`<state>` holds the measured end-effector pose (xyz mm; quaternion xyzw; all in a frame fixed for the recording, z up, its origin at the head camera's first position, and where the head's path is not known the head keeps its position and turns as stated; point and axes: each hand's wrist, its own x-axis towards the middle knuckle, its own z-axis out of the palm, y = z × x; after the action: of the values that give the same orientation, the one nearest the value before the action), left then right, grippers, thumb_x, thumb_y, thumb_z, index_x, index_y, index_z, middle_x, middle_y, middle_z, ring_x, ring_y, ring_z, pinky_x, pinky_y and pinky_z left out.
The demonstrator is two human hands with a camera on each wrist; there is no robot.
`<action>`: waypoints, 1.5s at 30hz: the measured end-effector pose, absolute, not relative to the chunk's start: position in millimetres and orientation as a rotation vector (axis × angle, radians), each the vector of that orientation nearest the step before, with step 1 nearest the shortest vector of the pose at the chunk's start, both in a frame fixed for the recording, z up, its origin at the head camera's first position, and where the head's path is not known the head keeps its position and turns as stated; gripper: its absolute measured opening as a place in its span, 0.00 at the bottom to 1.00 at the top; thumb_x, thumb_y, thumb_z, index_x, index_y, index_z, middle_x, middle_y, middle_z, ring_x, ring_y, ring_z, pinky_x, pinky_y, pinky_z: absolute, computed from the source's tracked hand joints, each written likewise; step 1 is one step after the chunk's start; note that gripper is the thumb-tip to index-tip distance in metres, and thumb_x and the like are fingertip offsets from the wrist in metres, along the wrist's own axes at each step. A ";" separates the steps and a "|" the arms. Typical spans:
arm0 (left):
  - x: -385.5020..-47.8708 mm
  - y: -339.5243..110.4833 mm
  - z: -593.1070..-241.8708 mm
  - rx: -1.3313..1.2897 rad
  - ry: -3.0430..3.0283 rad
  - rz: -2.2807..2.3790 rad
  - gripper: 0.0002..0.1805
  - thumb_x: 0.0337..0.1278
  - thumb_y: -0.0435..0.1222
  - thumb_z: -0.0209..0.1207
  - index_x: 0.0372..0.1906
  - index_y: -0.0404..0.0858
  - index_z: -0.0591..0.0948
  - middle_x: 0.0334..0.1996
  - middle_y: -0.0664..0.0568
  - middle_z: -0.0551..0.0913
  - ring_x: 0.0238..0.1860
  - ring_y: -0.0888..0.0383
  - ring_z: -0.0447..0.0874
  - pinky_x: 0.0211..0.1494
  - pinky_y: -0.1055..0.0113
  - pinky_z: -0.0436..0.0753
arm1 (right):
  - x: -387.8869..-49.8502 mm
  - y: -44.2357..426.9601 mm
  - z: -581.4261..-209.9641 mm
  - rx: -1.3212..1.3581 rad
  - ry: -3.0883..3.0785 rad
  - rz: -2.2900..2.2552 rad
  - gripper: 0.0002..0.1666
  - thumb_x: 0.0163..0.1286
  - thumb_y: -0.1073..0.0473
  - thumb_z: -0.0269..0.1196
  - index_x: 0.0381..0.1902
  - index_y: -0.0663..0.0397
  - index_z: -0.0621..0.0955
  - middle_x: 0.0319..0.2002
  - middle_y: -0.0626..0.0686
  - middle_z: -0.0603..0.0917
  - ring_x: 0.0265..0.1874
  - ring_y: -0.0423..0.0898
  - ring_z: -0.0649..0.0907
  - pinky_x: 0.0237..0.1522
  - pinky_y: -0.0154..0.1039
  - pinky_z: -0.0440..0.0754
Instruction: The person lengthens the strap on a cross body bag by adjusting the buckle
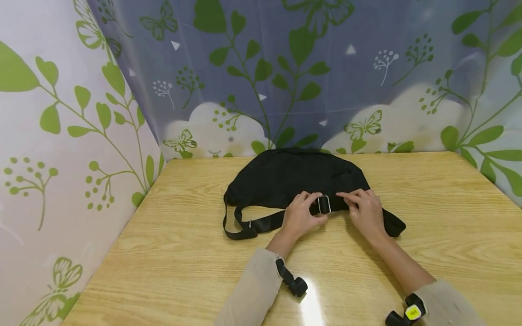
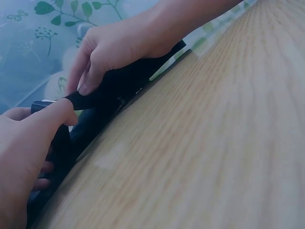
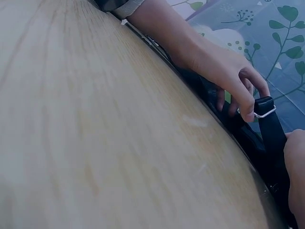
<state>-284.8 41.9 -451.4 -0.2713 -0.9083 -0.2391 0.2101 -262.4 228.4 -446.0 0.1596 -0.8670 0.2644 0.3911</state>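
A black waist bag (image 1: 293, 174) lies on the table, its long strap (image 1: 267, 222) running along the near side. On the strap is a silver slider buckle (image 1: 324, 204), raised between the two hands. My left hand (image 1: 302, 215) pinches the strap at the buckle's left side with thumb and forefinger; the right wrist view shows those fingertips against the metal buckle (image 3: 267, 113). To the right of the buckle, my right hand (image 1: 367, 213) pinches the strap between thumb and fingers, as the left wrist view also shows. Part of the strap is hidden behind both hands.
The wood-grain table (image 1: 171, 271) extends around the bag. Behind it hangs a printed backdrop (image 1: 261, 90) with leaves and butterflies, and another patterned sheet (image 1: 61, 158) borders the left side. A small metal ring (image 1: 250, 224) sits on the strap's left part.
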 end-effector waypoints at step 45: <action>-288.2 42.1 -452.3 -0.481 -2.496 -0.783 0.03 0.53 0.37 0.60 0.30 0.43 0.83 0.29 0.57 0.80 0.32 0.59 0.73 0.38 0.68 0.71 | -260.6 222.8 -447.7 0.708 -2.415 0.804 0.37 0.43 0.65 0.75 0.54 0.58 0.75 0.48 0.60 0.78 0.47 0.57 0.75 0.47 0.54 0.70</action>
<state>-288.2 42.1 -452.3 -0.1756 -0.9114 -0.2859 0.2383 -260.6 222.8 -447.7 0.2598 -0.8857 0.2950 0.2469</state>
